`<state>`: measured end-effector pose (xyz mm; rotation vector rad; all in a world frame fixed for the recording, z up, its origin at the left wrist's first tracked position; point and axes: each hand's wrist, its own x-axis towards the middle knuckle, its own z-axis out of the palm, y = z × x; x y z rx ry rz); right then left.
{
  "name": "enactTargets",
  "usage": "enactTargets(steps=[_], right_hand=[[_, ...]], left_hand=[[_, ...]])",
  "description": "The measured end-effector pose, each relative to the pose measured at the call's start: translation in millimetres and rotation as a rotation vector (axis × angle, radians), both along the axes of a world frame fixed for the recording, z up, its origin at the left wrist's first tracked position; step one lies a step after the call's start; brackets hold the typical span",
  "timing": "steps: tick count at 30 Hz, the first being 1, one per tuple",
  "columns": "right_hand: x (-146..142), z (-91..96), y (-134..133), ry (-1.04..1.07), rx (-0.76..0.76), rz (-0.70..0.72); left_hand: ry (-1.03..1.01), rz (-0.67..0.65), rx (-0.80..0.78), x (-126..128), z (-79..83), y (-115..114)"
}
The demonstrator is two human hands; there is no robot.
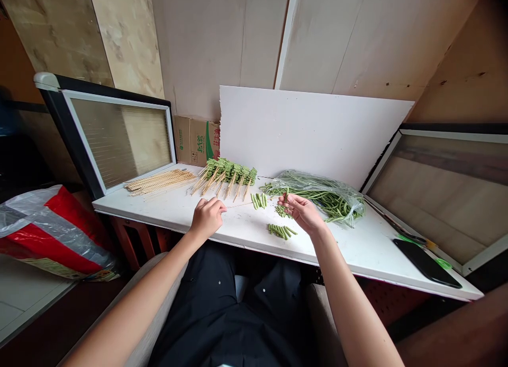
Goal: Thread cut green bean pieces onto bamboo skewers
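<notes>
My left hand point(207, 218) is closed round the blunt end of a thin bamboo skewer point(240, 204), which points right over the white table. Several short green bean pieces point(259, 201) sit side by side across that skewer. Facing its tip, my right hand point(301, 211) pinches one cut green bean piece point(287, 191) upright between thumb and fingers. Below the right hand lies a small row of cut bean pieces point(281, 231), and another small pile point(282, 211) is partly hidden behind the fingers.
Loaded bean skewers point(228, 174) are stacked at the back, beside a bundle of bare skewers point(161, 182). A clear plastic bag point(325, 195) of long green beans lies back right. A black phone point(426, 262) and scissors point(400, 229) rest at the right. A cardboard box point(194, 139) stands behind.
</notes>
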<state>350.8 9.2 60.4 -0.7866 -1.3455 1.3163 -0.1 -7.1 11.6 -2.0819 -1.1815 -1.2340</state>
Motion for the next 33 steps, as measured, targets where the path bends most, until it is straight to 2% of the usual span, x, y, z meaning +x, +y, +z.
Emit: enactTargets(steps=[5, 13, 33], right_hand=[[-9, -1.5, -1, 0.024, -0.017, -0.037], [-13, -5.6, 0, 0.092, -0.038, 0.011], [-20, -1.7, -3, 0.106, -0.009, -0.107]], left_hand=[[-0.006, -0.001, -0.026, 1, 1.3, -1], [-0.009, -0.01, -0.016, -1, 1.5, -1], [-0.001, 0.011, -0.041, 0, 3.1, -2]])
